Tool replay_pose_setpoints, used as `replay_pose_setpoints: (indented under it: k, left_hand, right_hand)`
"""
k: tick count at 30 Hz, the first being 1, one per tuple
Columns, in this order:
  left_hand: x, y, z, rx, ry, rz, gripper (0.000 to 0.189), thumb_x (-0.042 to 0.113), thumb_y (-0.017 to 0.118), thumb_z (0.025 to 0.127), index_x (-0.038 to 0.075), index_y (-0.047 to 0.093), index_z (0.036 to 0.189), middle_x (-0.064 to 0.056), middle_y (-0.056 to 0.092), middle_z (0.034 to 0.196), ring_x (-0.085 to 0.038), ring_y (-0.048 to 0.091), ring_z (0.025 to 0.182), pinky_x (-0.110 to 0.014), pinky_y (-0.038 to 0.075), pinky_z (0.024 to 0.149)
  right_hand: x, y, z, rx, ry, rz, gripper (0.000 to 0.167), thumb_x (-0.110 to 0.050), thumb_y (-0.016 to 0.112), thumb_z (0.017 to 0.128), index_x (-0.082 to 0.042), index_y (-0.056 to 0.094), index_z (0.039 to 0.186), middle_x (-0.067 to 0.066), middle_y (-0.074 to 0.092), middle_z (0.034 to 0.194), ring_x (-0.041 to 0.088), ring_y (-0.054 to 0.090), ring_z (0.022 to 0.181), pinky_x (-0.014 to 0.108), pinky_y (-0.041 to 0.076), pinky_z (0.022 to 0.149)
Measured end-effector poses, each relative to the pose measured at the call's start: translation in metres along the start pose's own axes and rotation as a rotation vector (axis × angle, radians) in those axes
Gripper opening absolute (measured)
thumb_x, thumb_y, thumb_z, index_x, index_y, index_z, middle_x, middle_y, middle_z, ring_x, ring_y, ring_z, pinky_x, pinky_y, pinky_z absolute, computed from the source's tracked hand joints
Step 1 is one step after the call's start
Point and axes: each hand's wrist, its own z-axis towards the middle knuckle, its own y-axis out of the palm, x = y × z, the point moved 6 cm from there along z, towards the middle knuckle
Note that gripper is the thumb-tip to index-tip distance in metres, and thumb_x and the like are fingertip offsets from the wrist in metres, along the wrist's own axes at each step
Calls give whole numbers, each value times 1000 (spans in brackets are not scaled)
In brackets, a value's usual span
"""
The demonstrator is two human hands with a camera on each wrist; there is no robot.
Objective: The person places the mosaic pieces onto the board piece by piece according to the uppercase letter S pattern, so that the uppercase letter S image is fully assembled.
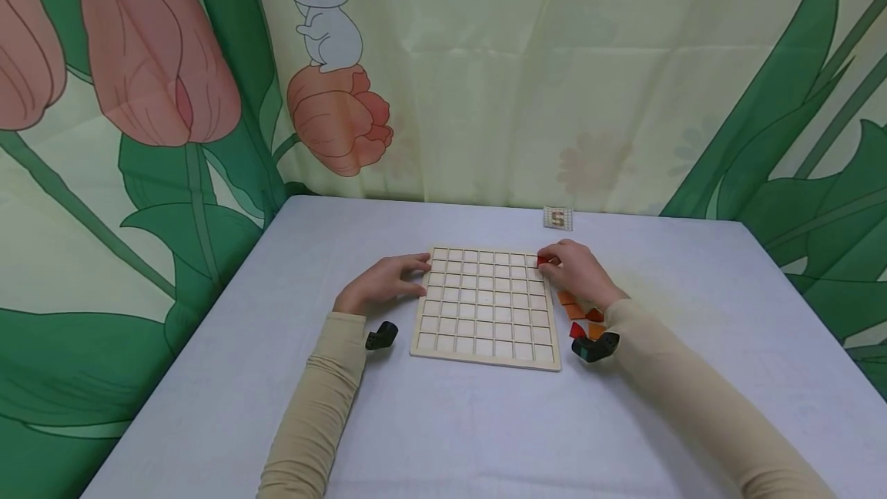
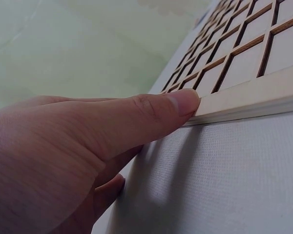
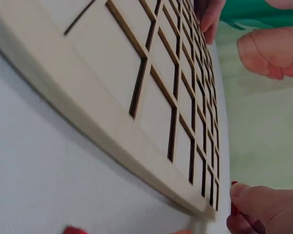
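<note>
A square wooden grid board (image 1: 485,308) lies flat on the white table, its shallow square cells bare. My left hand (image 1: 388,281) touches the board's left edge; in the left wrist view its thumb (image 2: 183,102) presses against the rim with the fingers fairly straight. At the far right corner, my right hand (image 1: 578,272) pinches a small red tile (image 1: 541,261) between thumb and fingers. The same red tile (image 3: 234,199) shows edge-on in the right wrist view, just off the board's corner. Below the right hand lie several orange tiles (image 1: 574,310) and a red tile (image 1: 577,330).
Behind the board, near the table's back edge, is a small card (image 1: 557,218) with a brownish figure on a grid. Black wrist cameras (image 1: 382,336) sit at both cuffs. A printed curtain (image 1: 485,83) with tulips and a rabbit hangs behind the table (image 1: 443,422).
</note>
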Motion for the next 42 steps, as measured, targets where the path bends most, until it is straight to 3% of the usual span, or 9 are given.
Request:
replay_pose_setpoints:
  k: [13, 27, 33, 42]
  left_hand:
    - [0, 1, -1, 2, 2, 31, 56, 22, 74, 88, 5, 55, 138, 1, 36, 155, -20, 28, 145, -38, 26, 116]
    - [-3, 1, 0, 3, 17, 2, 54, 22, 74, 89, 6, 56, 137, 1, 37, 155, -19, 28, 145, -38, 26, 116]
    - [-1, 0, 0, 6, 18, 8, 54, 22, 74, 89, 6, 56, 137, -1, 37, 155, -21, 28, 145, -39, 26, 116]
    - [4, -1, -2, 9, 18, 3, 53, 19, 74, 88, 4, 57, 136, -2, 37, 155, -22, 28, 145, -39, 26, 117]
  right_hand:
    - [-21, 14, 1, 20, -122, 20, 28, -8, 69, 91, 3, 68, 117, 18, 63, 107, 31, 58, 98, 46, 51, 87]
    - [-24, 15, 7, 0, -115, -17, 29, -10, 68, 92, 2, 68, 119, 17, 63, 107, 30, 57, 97, 45, 51, 87]
    - [-30, 16, 9, 12, -157, -3, 28, -8, 69, 91, 4, 68, 116, 17, 65, 102, 29, 59, 95, 44, 51, 83]
    - [-44, 31, 13, -12, -175, 32, 22, -8, 69, 91, 2, 71, 111, 13, 66, 100, 26, 59, 92, 42, 51, 83]
